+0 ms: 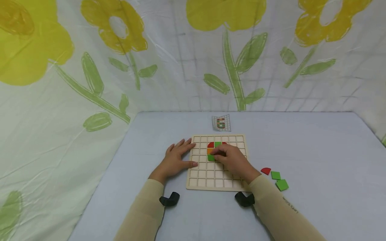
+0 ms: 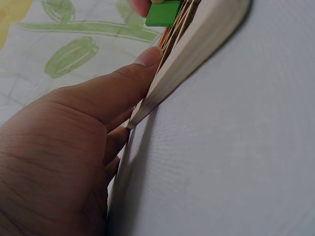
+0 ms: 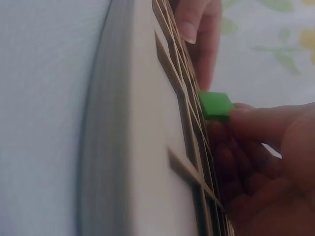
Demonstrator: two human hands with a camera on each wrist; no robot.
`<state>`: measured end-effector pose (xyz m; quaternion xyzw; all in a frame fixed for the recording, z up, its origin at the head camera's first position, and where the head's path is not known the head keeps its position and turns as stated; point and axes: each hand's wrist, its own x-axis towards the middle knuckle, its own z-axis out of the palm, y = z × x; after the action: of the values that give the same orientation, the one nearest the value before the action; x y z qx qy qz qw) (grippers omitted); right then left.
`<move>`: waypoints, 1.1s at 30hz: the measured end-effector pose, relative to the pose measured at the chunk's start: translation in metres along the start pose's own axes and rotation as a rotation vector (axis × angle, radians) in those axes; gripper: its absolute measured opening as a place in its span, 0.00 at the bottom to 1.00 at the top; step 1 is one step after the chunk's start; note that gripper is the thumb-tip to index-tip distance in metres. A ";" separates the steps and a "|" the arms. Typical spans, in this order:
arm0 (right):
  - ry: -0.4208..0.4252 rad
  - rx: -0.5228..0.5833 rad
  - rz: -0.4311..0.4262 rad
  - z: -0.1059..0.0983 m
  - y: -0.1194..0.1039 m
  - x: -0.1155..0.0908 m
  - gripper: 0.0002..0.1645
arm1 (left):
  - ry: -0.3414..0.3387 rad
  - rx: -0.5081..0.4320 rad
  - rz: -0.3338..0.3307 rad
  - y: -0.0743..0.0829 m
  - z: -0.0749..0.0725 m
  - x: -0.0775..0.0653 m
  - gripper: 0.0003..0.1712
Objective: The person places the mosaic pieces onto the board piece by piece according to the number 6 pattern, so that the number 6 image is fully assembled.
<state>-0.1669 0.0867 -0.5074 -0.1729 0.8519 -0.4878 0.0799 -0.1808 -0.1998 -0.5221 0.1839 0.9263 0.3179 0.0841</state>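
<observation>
A light wooden grid board (image 1: 193, 182) lies on the table. My left hand (image 1: 173, 162) has its fingers spread along the board's left side, its thumb (image 2: 150, 56) resting over the edge. Over the grid, my right hand (image 1: 236, 164) pinches a green square tile (image 3: 215, 104) between thumb and fingers. This tile is tilted at the grid surface, just below an orange tile (image 1: 209, 151). In the row above sit a red quarter-round tile (image 1: 210, 145), a green tile (image 1: 218, 144) and another red piece (image 1: 224, 143), partly hidden by the right hand.
Right of the board lie a loose red quarter-round piece (image 1: 265, 171) and two green tiles, one upper (image 1: 275, 175) and one lower (image 1: 282, 184). A small printed pattern card (image 1: 221, 123) lies beyond the board's far edge. A flowered cloth (image 1: 169, 83) hangs behind the table.
</observation>
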 end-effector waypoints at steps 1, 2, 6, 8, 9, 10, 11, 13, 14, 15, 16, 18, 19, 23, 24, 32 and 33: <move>-0.002 -0.010 0.004 0.000 0.000 0.000 0.08 | 0.000 -0.001 0.000 0.000 0.000 0.000 0.52; -0.004 -0.020 0.004 0.000 0.000 0.000 0.08 | 0.000 -0.002 0.000 0.000 0.000 0.000 0.52; -0.008 -0.042 0.008 0.000 -0.001 0.000 0.08 | 0.002 -0.004 0.000 0.000 0.000 0.000 0.52; -0.006 -0.046 0.002 0.000 -0.001 0.000 0.08 | 0.003 -0.008 0.001 0.000 0.000 0.000 0.52; -0.006 -0.045 0.002 0.000 -0.001 0.000 0.08 | 0.004 -0.009 0.002 0.000 0.000 0.000 0.52; -0.005 -0.044 -0.001 0.000 -0.001 0.000 0.08 | 0.004 -0.011 0.002 0.000 0.000 0.000 0.52; -0.005 -0.040 0.000 0.000 -0.002 -0.001 0.08 | 0.004 -0.013 0.002 0.001 0.000 0.000 0.52; -0.006 -0.035 0.003 0.000 -0.002 -0.001 0.08 | 0.005 -0.015 0.003 0.001 0.000 0.000 0.52; -0.008 -0.032 0.004 0.001 -0.001 -0.001 0.08 | 0.004 -0.013 0.003 0.001 0.000 0.000 0.52; -0.009 -0.031 0.003 0.001 -0.001 -0.001 0.08 | 0.004 -0.013 0.003 0.001 -0.001 -0.001 0.52; -0.010 -0.031 0.001 0.001 -0.001 -0.001 0.08 | 0.003 -0.013 0.003 0.001 -0.001 -0.001 0.52; -0.017 -0.027 -0.011 0.000 0.000 -0.001 0.08 | 0.002 -0.011 0.004 0.002 -0.001 -0.001 0.52; -0.021 -0.019 -0.015 0.001 0.000 -0.001 0.09 | 0.002 -0.011 0.005 0.002 -0.002 -0.001 0.52; -0.047 0.007 -0.029 0.001 0.001 -0.001 0.12 | 0.004 -0.014 0.007 0.002 -0.002 -0.002 0.52; -0.054 0.008 -0.035 0.002 0.002 0.000 0.13 | 0.004 -0.015 0.008 0.001 -0.001 -0.002 0.52; -0.045 -0.066 -0.090 0.007 0.003 0.001 0.14 | 0.012 -0.013 0.013 -0.001 0.000 -0.001 0.52; -0.041 -0.073 -0.091 0.008 0.003 0.001 0.14 | 0.013 -0.012 0.013 -0.001 0.000 -0.001 0.52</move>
<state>-0.1659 0.0815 -0.5136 -0.2243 0.8587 -0.4557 0.0688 -0.1798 -0.2009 -0.5224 0.1874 0.9237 0.3250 0.0772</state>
